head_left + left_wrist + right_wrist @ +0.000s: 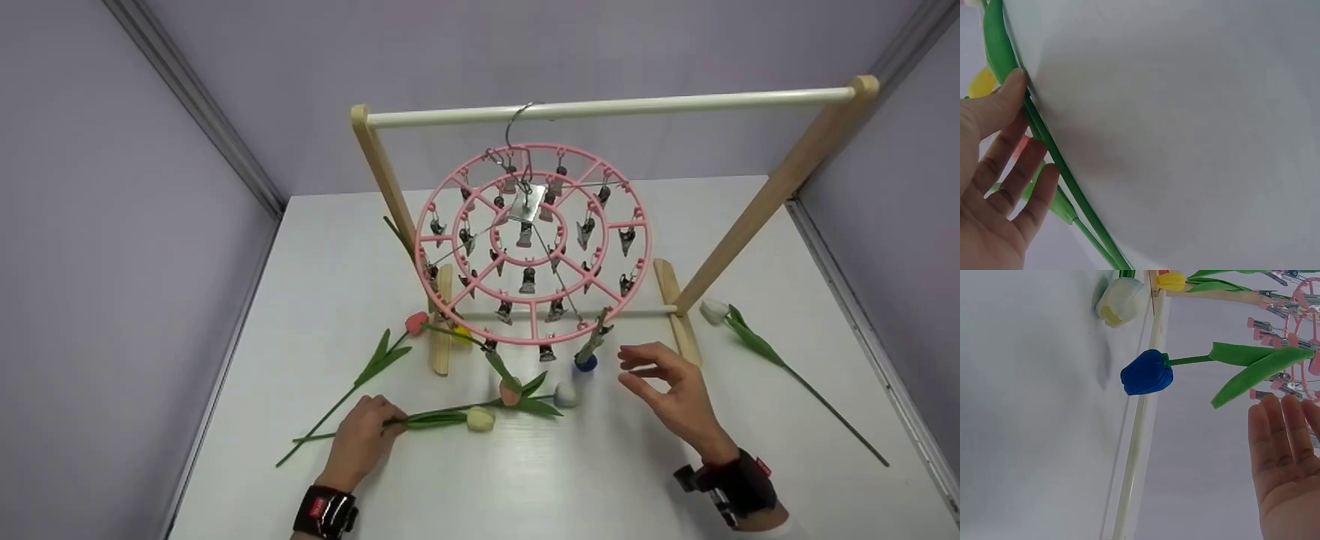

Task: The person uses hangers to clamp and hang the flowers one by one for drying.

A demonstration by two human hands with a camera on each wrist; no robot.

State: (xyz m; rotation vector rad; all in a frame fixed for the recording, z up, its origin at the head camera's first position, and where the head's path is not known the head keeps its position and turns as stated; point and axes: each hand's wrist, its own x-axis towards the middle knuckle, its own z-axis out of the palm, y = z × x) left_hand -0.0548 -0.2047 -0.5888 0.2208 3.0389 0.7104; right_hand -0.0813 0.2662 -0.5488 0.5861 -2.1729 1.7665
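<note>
The left hand (365, 435) pinches the cream tulip (481, 419) by its stem. The blue tulip (1147, 373) hangs beside the relaxed right hand (671, 386). Seven tulips (416, 324) altogether.

Looks like a lab-style test booth to me, tbh. You've got a plain lilac-grey left wall (112, 262), back wall (450, 45) and right wall (900, 210) boxing it in, a metal corner strip (196, 97) where two of them meet, and a white worktop (525, 480) between them. Both wrists wear chunky black straps (326, 512), pretty lab-ish too. The wooden rack (765, 204) and pink clip hanger (527, 204) are laundry-at-home stuff, but the panelled surroundings say booth.
</note>
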